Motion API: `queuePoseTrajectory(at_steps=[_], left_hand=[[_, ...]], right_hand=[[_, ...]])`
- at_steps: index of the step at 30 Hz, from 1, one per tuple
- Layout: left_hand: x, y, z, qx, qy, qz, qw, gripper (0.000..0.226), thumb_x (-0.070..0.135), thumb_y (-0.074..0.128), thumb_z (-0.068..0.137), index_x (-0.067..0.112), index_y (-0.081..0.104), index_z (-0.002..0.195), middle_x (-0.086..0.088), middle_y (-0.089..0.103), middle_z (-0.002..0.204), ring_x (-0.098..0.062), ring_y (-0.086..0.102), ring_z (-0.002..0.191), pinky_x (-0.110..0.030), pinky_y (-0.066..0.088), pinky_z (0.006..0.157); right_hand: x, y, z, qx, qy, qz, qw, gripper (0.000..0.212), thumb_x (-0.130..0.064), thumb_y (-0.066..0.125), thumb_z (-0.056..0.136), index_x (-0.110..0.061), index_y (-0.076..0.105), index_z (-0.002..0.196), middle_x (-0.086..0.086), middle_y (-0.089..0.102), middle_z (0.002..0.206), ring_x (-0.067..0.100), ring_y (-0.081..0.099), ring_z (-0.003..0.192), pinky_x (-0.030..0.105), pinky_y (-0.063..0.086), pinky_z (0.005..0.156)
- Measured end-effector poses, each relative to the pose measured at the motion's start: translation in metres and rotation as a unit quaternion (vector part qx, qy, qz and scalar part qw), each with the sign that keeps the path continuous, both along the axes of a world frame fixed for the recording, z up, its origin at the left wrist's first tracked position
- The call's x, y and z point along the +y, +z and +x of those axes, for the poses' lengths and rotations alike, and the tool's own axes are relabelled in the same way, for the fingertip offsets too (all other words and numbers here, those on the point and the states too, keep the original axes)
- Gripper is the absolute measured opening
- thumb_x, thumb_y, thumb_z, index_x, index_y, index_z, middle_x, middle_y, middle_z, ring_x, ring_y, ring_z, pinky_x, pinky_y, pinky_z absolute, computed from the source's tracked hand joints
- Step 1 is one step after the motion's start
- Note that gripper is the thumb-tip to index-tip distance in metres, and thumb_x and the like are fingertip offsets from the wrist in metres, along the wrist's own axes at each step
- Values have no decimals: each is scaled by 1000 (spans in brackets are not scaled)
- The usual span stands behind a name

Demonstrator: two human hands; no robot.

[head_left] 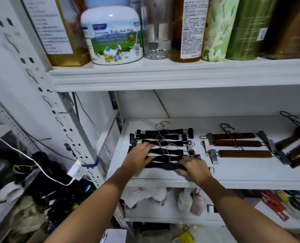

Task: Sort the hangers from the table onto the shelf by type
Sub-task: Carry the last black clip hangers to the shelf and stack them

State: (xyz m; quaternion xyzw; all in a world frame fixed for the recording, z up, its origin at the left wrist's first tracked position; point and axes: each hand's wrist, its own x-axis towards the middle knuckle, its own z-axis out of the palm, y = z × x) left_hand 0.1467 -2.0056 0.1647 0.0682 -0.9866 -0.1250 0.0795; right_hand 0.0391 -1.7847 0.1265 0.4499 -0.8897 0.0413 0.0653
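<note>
Nearest black clip hanger (165, 166) lies at the front of the shelf (251, 179), between both hands. Left hand (139, 155) rests flat over its left end; right hand (194, 167) covers its right end, grip unclear. Behind lie more black hangers (163, 137), with wooden hangers (242, 143) to the right.

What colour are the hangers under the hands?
The hangers are black; the head view shows it best.

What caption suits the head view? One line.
Right hand grips the front black hanger while left hand rests on the black row.
</note>
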Motion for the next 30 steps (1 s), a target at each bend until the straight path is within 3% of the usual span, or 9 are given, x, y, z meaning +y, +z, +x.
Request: queuePoseTrajectory(at_steps=[4,10,13,15,17,21,23,26,30], left_hand=[[8,-27,10,-68,-24,-26,997,58,42,38,98,19,23,149,-2,24,156,-22,25,142,-35,20,117],[10,-52,15,-119,6,-45,992,66,54,14,96,20,7,152,2,3,160,-18,1,149,-33,1,120],[10,-57,14,-113,-3,-64,991,102,70,-21,67,21,5,152,3,2,160,-16,0,149,-33,0,120],[8,-61,13,-109,-7,-62,992,114,72,-33,58,20,5,152,3,2,160,-16,0,149,-33,-1,120],[7,-63,12,-106,-7,-54,993,121,74,-39,54,20,7,152,3,4,160,-16,2,149,-34,-1,120],[3,-66,6,-106,-1,-69,992,119,73,-40,57,17,6,151,-1,3,160,-21,0,149,-32,-12,114],[2,-66,3,-113,5,-64,992,119,73,-40,57,16,4,151,-2,0,160,-22,-4,148,-31,-13,113],[3,-70,1,-124,20,-64,990,119,72,-44,53,17,-2,151,-1,-5,160,-21,-8,148,-30,-12,113],[0,-72,-6,-128,30,-43,990,122,76,-42,50,20,-4,151,2,-5,160,-18,-9,148,-29,-8,115]], right_hand=[[-2,-14,-2,8,16,-14,1000,37,-51,54,89,-24,67,112,-2,61,110,19,58,107,34,53,78],[-2,-27,-1,62,21,-79,995,27,-43,86,60,-26,73,76,-6,63,77,14,65,69,25,50,41],[-1,-28,0,72,32,-87,993,20,-44,72,73,-25,73,78,-6,63,78,14,64,66,22,49,41],[-4,-30,1,49,26,-78,995,34,-48,46,81,-26,73,79,-7,62,78,13,62,66,22,48,40],[-9,-32,1,34,16,-69,997,42,-50,38,82,-26,73,81,-7,62,79,13,62,69,22,49,40],[-14,-33,0,33,4,-55,998,27,-48,70,74,-25,74,87,-6,62,84,17,57,81,29,54,60],[-13,-30,-2,21,-20,-55,998,46,-54,73,69,-24,70,103,-3,64,96,20,56,92,34,53,78],[-13,-31,-3,-8,-59,-10,998,69,-69,40,84,-19,55,129,3,62,120,25,58,111,41,46,98],[-19,-32,-6,-66,-97,76,990,81,-70,8,91,-18,55,133,9,62,127,25,60,116,42,44,99]])
